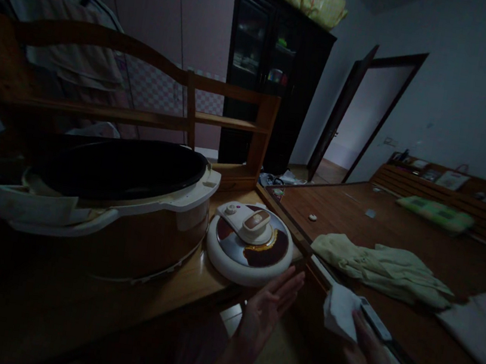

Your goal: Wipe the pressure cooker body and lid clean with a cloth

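My left hand [269,303] is open, palm up with the fingers stretched out, and holds nothing. It is just in front of the round pressure cooker lid [246,243], which has a brown top and a cream rim. In my right hand [370,350] is a crumpled white tissue [340,310], gripped at its right side. The right hand is slightly blurred. Left of the lid, on the wooden desk [191,295], stands a large electric pressure cooker [154,236] without its lid. Its dark inner pot [131,169] shows at the top.
A remote-like device [375,318] lies beyond the right hand on the edge of a wooden bed platform [294,204]. Pale green cloth [382,268] and a white cloth [480,327] lie there too. A wooden shelf [228,123] rises behind the cooker.
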A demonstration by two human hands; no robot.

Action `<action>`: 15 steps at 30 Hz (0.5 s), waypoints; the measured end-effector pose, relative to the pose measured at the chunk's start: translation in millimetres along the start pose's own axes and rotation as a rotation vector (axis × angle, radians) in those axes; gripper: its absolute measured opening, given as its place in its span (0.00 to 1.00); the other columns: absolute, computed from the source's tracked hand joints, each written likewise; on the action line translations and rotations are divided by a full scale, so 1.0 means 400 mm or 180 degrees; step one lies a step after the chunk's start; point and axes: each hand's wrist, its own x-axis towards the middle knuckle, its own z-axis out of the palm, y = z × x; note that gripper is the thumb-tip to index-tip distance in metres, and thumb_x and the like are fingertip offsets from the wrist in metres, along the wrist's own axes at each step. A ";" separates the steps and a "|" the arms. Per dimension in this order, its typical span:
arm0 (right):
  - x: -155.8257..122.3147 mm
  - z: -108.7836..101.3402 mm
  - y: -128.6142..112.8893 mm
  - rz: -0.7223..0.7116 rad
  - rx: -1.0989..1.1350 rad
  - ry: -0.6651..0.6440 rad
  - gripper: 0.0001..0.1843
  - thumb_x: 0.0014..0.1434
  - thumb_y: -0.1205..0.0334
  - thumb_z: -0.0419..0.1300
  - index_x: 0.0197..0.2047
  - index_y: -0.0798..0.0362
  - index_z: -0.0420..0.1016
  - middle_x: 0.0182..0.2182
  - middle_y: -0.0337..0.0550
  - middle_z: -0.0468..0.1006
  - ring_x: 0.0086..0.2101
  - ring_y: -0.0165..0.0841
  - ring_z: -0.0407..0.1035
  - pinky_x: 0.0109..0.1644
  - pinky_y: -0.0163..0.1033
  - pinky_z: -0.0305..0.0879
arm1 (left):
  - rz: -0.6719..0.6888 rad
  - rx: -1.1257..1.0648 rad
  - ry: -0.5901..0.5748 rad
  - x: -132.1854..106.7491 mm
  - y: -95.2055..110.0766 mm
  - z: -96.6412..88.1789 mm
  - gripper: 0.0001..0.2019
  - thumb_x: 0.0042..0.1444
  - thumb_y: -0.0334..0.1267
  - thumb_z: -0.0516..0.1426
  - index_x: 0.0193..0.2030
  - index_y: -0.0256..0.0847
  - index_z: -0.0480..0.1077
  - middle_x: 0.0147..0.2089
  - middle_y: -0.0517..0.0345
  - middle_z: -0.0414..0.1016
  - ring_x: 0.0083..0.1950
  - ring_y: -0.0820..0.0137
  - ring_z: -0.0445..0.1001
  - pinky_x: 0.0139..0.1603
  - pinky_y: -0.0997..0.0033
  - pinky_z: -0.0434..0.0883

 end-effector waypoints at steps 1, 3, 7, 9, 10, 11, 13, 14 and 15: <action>0.008 0.015 -0.017 -0.0092 0.0079 -0.0104 0.26 0.45 0.48 0.73 0.49 0.35 0.82 0.59 0.40 0.76 0.59 0.60 0.68 0.59 0.63 0.69 | 0.0098 0.0202 0.0055 -0.012 0.020 0.000 0.26 0.60 0.34 0.52 0.66 0.36 0.69 0.70 0.45 0.67 0.74 0.54 0.59 0.77 0.49 0.46; 0.027 0.047 -0.056 -0.0252 0.0288 -0.0199 0.25 0.50 0.48 0.71 0.52 0.37 0.81 0.61 0.40 0.75 0.62 0.58 0.66 0.60 0.64 0.69 | 0.0175 0.0650 0.0255 -0.034 0.057 0.005 0.25 0.61 0.42 0.53 0.64 0.37 0.72 0.68 0.46 0.70 0.74 0.52 0.59 0.77 0.49 0.47; 0.072 0.118 -0.122 -0.0138 0.0790 -0.0340 0.23 0.59 0.53 0.66 0.58 0.40 0.78 0.61 0.42 0.75 0.62 0.53 0.67 0.59 0.59 0.72 | 0.0174 0.1332 0.0879 -0.060 0.095 0.022 0.22 0.64 0.50 0.55 0.57 0.41 0.77 0.64 0.48 0.75 0.70 0.52 0.65 0.75 0.49 0.52; 0.102 0.159 -0.134 0.0076 0.1041 -0.0300 0.22 0.60 0.53 0.66 0.58 0.42 0.78 0.59 0.42 0.76 0.60 0.50 0.70 0.58 0.54 0.74 | 0.0191 0.1688 0.1207 -0.061 0.092 0.026 0.21 0.62 0.50 0.59 0.56 0.40 0.76 0.59 0.46 0.78 0.64 0.52 0.71 0.69 0.50 0.61; 0.118 0.181 -0.135 0.0153 0.1104 -0.0282 0.22 0.61 0.53 0.65 0.58 0.43 0.78 0.59 0.44 0.77 0.58 0.49 0.72 0.56 0.52 0.75 | 0.0209 0.1856 0.1363 -0.059 0.088 0.028 0.21 0.60 0.50 0.62 0.55 0.40 0.76 0.56 0.44 0.79 0.60 0.52 0.74 0.65 0.52 0.66; 0.133 0.203 -0.132 0.0426 0.1352 -0.0097 0.21 0.62 0.53 0.64 0.58 0.45 0.78 0.55 0.44 0.80 0.54 0.47 0.76 0.54 0.49 0.77 | 0.0246 0.1998 0.1498 -0.057 0.082 0.030 0.22 0.57 0.50 0.64 0.54 0.40 0.75 0.53 0.44 0.80 0.56 0.53 0.76 0.59 0.54 0.70; 0.158 0.241 -0.123 0.0896 0.1653 0.0162 0.21 0.66 0.53 0.60 0.60 0.50 0.76 0.50 0.47 0.83 0.47 0.44 0.80 0.50 0.47 0.79 | 0.0429 0.2173 0.1731 -0.052 0.071 0.038 0.22 0.55 0.50 0.66 0.52 0.41 0.74 0.49 0.45 0.80 0.51 0.57 0.78 0.51 0.61 0.73; 0.165 0.254 -0.119 0.1054 0.1724 0.0254 0.22 0.67 0.54 0.60 0.61 0.51 0.76 0.50 0.48 0.83 0.46 0.42 0.81 0.48 0.45 0.79 | 0.0541 0.2256 0.1836 -0.050 0.067 0.045 0.21 0.54 0.49 0.67 0.50 0.42 0.73 0.47 0.47 0.80 0.48 0.59 0.78 0.49 0.64 0.73; 0.169 0.264 -0.115 0.1256 0.1816 0.0369 0.22 0.66 0.55 0.61 0.61 0.52 0.75 0.51 0.49 0.82 0.45 0.41 0.81 0.46 0.42 0.79 | 0.0619 0.2366 0.1907 -0.049 0.063 0.052 0.19 0.54 0.49 0.67 0.48 0.42 0.73 0.45 0.49 0.79 0.47 0.61 0.78 0.47 0.65 0.73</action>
